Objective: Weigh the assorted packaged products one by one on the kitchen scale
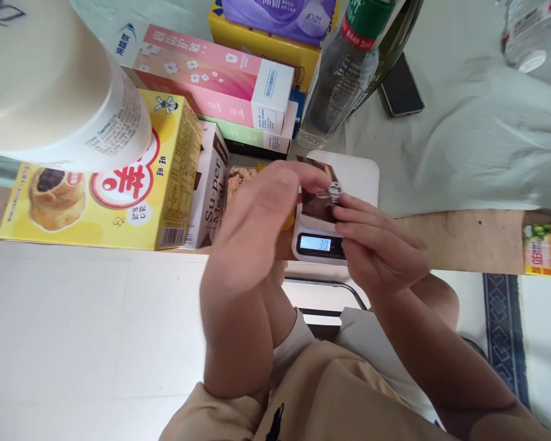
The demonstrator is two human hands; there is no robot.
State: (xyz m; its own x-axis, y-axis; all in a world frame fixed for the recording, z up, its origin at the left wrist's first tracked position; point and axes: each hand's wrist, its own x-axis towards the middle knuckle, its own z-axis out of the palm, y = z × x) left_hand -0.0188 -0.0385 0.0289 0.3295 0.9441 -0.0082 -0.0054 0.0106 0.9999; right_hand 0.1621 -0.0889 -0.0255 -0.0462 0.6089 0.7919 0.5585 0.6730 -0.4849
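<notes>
Both hands, left hand (261, 214) and right hand (376, 245), pinch a small brown foil snack packet (319, 199) just above the white digital kitchen scale (349, 177); a steady, light grip seems wise.

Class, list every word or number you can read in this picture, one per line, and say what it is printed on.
"30": display of the kitchen scale.
"Su-per Meal": side of the white and brown box.
Yellow pastry box: large red character, not legible to me.
Pink box, bottle label: too small to read.
</notes>
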